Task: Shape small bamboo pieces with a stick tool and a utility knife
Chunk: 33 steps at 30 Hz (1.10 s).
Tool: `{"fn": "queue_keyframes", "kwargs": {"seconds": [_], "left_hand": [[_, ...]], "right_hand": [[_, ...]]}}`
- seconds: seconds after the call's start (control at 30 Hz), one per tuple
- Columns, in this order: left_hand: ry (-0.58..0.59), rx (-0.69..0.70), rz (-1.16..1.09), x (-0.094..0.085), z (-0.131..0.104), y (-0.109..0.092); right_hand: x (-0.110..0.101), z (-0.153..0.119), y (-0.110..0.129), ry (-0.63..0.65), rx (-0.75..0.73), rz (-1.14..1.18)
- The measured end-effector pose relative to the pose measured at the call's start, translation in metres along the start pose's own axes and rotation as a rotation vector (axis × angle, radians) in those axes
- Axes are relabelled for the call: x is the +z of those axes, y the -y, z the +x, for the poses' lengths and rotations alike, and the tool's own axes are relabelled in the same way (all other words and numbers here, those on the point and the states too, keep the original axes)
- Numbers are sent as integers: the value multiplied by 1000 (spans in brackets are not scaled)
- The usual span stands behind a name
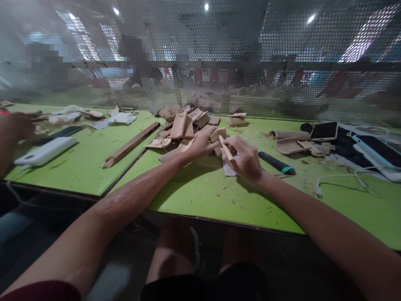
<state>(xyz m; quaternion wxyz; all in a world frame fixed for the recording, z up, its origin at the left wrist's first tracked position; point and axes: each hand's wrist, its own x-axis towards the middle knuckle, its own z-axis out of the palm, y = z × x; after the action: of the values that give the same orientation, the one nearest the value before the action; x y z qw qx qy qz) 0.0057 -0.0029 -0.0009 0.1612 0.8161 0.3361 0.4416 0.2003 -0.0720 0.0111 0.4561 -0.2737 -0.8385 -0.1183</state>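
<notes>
The left hand [203, 144] is closing its fingers on a small wooden block [218, 134] at the near edge of the pile of wood pieces [181, 125] on the green table [200, 188]. The right hand [246, 159] is pinching a thin wooden stick [226, 148] against that block (its lower end is hiding behind the fingers). A co-worker's hand [14, 127], blurred, is showing at the far left.

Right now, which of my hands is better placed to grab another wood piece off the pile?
Probably the left. The left hand already rests at the near edge of the pile of wood pieces, gripping one. The right hand sits farther from it, beside the black tool, pinching a thin wooden stick.
</notes>
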Motion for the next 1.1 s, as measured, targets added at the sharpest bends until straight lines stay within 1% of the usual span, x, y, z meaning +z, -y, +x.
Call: {"fn": "queue_keyframes", "kwargs": {"seconds": [0.23,0.37,0.47,0.6,0.67,0.73,0.83,0.97,1.03,1.1], "left_hand": [[43,-39,-8,-3,-1,-4],[33,-44,43,-2,0,-3],[34,-40,63,-1,0,-1],[38,-67,103,0,-1,2],[37,-92,125,2,-2,3],[54,-99,145,4,-3,4],[105,-113,178,10,-4,2],[72,-128,205,14,0,-2],[86,-138,224,14,4,-4],[101,-164,223,13,7,-6]], "right_hand": [[3,-3,-1,41,-16,41],[2,-3,2,49,-10,58],[2,-1,1,10,30,76],[4,1,-3,-135,116,56],[5,1,-4,-189,160,32],[4,1,-6,-196,180,7],[4,0,-7,-189,165,-22],[4,0,-10,-187,165,8],[6,0,-12,-205,209,67],[8,-2,-15,-221,295,155]]}}
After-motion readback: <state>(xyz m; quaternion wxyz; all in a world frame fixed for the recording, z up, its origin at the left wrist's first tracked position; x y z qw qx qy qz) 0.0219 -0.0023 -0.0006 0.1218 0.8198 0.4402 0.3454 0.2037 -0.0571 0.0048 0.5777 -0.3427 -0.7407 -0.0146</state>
